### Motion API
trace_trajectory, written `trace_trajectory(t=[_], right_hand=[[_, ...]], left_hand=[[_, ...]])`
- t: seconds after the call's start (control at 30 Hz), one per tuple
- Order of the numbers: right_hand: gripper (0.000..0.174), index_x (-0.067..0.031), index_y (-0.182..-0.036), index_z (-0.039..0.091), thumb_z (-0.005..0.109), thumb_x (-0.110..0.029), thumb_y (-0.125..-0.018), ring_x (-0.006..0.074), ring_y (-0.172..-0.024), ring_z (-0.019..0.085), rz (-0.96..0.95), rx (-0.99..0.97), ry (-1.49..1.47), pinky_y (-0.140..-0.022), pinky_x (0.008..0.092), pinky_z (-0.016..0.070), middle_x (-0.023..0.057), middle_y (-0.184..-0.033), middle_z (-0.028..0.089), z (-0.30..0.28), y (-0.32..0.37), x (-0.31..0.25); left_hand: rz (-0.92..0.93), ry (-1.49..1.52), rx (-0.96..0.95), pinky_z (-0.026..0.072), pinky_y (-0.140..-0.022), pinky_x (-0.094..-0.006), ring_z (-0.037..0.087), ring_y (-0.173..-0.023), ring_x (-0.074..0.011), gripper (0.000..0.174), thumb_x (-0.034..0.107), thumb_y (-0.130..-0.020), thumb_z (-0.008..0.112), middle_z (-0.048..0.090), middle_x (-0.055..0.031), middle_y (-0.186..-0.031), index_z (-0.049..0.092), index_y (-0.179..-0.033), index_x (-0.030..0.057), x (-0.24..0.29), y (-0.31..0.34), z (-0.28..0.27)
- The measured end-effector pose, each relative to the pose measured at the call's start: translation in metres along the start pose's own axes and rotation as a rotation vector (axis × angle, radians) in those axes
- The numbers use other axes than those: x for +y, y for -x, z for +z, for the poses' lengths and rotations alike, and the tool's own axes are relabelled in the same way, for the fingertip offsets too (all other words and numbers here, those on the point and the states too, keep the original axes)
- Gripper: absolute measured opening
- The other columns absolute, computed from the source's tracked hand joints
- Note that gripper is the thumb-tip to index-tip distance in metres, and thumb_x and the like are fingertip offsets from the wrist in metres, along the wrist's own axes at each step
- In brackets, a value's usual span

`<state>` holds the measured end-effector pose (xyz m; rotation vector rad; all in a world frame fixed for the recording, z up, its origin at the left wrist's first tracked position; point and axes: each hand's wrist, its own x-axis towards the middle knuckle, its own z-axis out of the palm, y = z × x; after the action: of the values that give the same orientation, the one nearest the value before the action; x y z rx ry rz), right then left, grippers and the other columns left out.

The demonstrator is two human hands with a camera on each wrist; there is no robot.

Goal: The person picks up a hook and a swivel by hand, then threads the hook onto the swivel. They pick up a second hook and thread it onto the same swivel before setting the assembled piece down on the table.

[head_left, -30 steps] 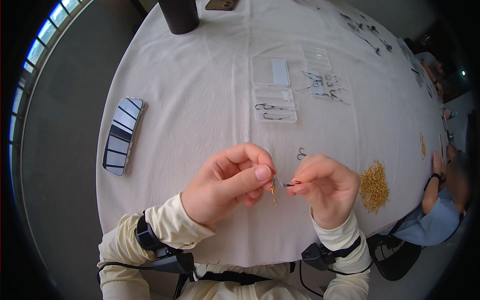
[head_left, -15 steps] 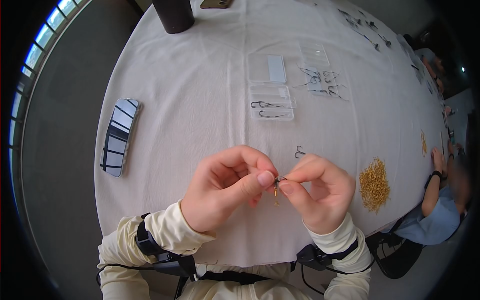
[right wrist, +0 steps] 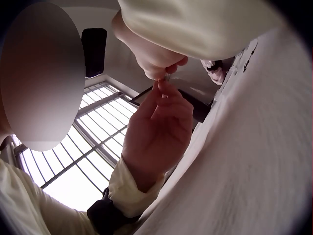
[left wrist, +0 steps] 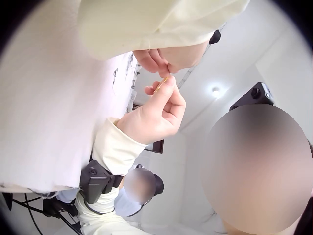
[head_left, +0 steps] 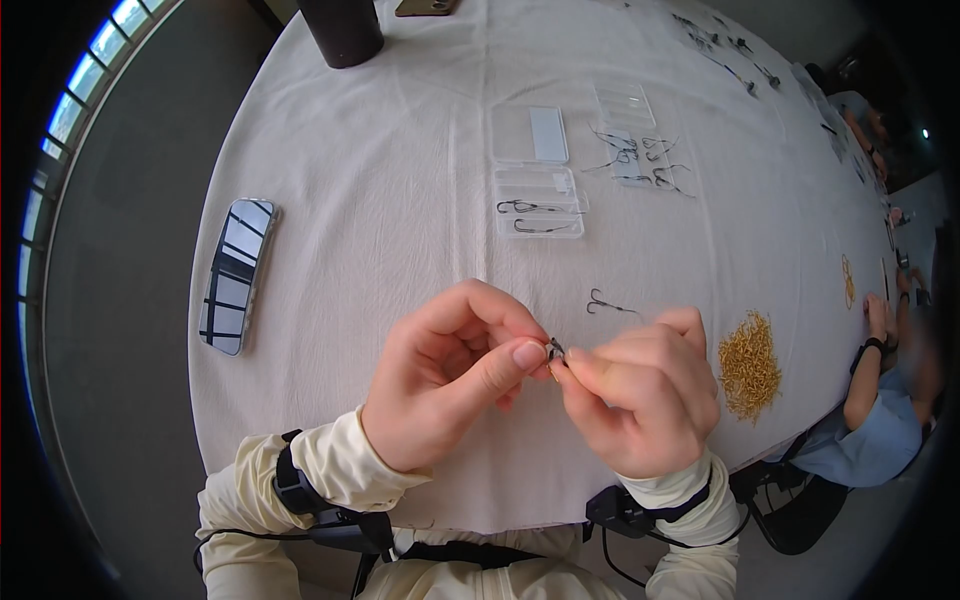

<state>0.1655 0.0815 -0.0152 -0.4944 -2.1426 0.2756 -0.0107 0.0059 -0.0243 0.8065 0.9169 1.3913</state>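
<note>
In the head view the left hand (head_left: 455, 375) pinches a small dark hook piece (head_left: 556, 350) between thumb and index finger. The right hand (head_left: 645, 390) meets it there, thumb and index finger pinching the same small piece from the other side. A thin gold piece (left wrist: 162, 84) shows at the fingertips in the left wrist view; its far end is hidden. Beyond the hands a dark double hook (head_left: 597, 301) with a thin shank lies on the cloth. To the right is a heap of small gold pieces (head_left: 749, 367).
An open clear box (head_left: 540, 185) holds dark hooks; another clear box (head_left: 625, 105) has several hooks around it. A phone (head_left: 238, 275) lies at left, a dark cup (head_left: 342, 30) at the back. Another person's arm (head_left: 862, 385) rests at the right edge.
The right hand has turned, its fingers more curled over the piece, and stays close against the left fingertips. The gold part hanging below is now mostly covered. More of the loose hook's shank shows.
</note>
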Motion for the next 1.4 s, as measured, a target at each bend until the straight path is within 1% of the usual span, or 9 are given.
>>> trace_trajectory(t=[0.27, 0.37, 0.5, 0.67, 0.77, 0.87, 0.97, 1.23, 1.4], right_hand=[[0.021, -0.0046, -0.092, 0.070, 0.080, -0.008, -0.074, 0.0111, -0.062, 0.056, -0.169, -0.006, 0.192, -0.063, 0.0287, 0.0344, -0.0024, -0.076, 0.060, -0.004, 0.002, -0.001], [0.017, -0.0048, -0.090, 0.071, 0.076, -0.008, -0.075, 0.0110, -0.063, 0.057, -0.196, -0.015, 0.242, -0.064, 0.0289, 0.0347, -0.0024, -0.077, 0.060, -0.005, 0.002, -0.001], [0.015, -0.0053, -0.090, 0.072, 0.074, -0.008, -0.075, 0.0106, -0.066, 0.058, -0.238, -0.018, 0.292, -0.065, 0.0286, 0.0348, -0.0022, -0.077, 0.060, -0.005, 0.002, -0.002], [0.016, -0.0055, -0.089, 0.072, 0.073, -0.007, -0.074, 0.0104, -0.066, 0.058, -0.231, -0.022, 0.306, -0.065, 0.0285, 0.0350, -0.0021, -0.077, 0.060, -0.006, 0.003, -0.004], [0.016, -0.0048, -0.089, 0.072, 0.073, -0.007, -0.074, 0.0103, -0.065, 0.057, -0.235, -0.024, 0.309, -0.065, 0.0287, 0.0350, -0.0019, -0.078, 0.060, -0.006, 0.003, -0.003], [0.016, -0.0031, -0.091, 0.071, 0.073, -0.007, -0.075, 0.0113, -0.066, 0.058, -0.237, -0.037, 0.280, -0.063, 0.0285, 0.0371, -0.0007, -0.078, 0.061, -0.007, 0.003, -0.001], [0.018, -0.0015, -0.093, 0.071, 0.074, -0.006, -0.076, 0.0131, -0.066, 0.060, -0.170, -0.040, 0.177, -0.062, 0.0280, 0.0395, 0.0010, -0.079, 0.063, -0.007, 0.005, 0.001], [0.032, -0.0040, -0.093, 0.070, 0.087, -0.001, -0.066, 0.0149, -0.066, 0.063, -0.002, -0.024, -0.006, -0.059, 0.0283, 0.0420, 0.0012, -0.080, 0.066, -0.005, 0.002, -0.001], [0.032, -0.0042, -0.094, 0.070, 0.087, -0.001, -0.067, 0.0148, -0.066, 0.064, 0.025, -0.028, -0.055, -0.060, 0.0282, 0.0429, 0.0007, -0.080, 0.066, -0.003, 0.003, 0.000]], left_hand=[[0.090, -0.149, -0.014, 0.0504, -0.079, -0.0245, 0.062, -0.087, -0.0098, 0.011, 0.006, -0.096, 0.065, 0.066, -0.0059, -0.096, 0.061, -0.103, -0.0018, 0.000, 0.003, -0.001], [0.128, -0.226, -0.023, 0.0511, -0.079, -0.0254, 0.063, -0.087, -0.0108, 0.011, 0.006, -0.095, 0.066, 0.067, -0.0069, -0.097, 0.061, -0.102, -0.0020, 0.001, 0.004, 0.000], [0.199, -0.325, -0.005, 0.0517, -0.076, -0.0255, 0.064, -0.084, -0.0109, 0.008, 0.003, -0.094, 0.065, 0.068, -0.0071, -0.093, 0.062, -0.100, -0.0020, 0.002, 0.003, 0.000], [0.384, -0.559, -0.023, 0.0523, -0.067, -0.0255, 0.065, -0.075, -0.0140, 0.007, -0.001, -0.088, 0.069, 0.069, -0.0079, -0.085, 0.064, -0.094, -0.0006, 0.001, 0.001, -0.002], [0.417, -0.651, -0.085, 0.0496, -0.070, -0.0287, 0.061, -0.076, -0.0173, 0.014, -0.004, -0.087, 0.069, 0.066, -0.0102, -0.088, 0.060, -0.097, -0.0009, 0.004, 0.001, -0.003], [0.495, -0.706, -0.097, 0.0501, -0.069, -0.0290, 0.062, -0.074, -0.0188, 0.014, -0.005, -0.085, 0.069, 0.067, -0.0104, -0.087, 0.061, -0.095, 0.0003, 0.004, -0.002, -0.005], [0.577, -0.775, -0.123, 0.0505, -0.066, -0.0296, 0.063, -0.073, -0.0194, 0.015, -0.006, -0.083, 0.071, 0.068, -0.0097, -0.085, 0.063, -0.093, 0.0014, 0.005, -0.006, -0.007], [0.711, -0.870, -0.124, 0.0506, -0.062, -0.0290, 0.064, -0.070, -0.0194, 0.022, -0.005, -0.077, 0.077, 0.069, -0.0082, -0.082, 0.066, -0.094, 0.0028, 0.005, -0.008, -0.009], [0.771, -0.945, -0.100, 0.0505, -0.061, -0.0284, 0.064, -0.070, -0.0198, 0.025, -0.005, -0.075, 0.078, 0.069, -0.0082, -0.082, 0.066, -0.095, 0.0032, 0.003, -0.008, -0.009]])
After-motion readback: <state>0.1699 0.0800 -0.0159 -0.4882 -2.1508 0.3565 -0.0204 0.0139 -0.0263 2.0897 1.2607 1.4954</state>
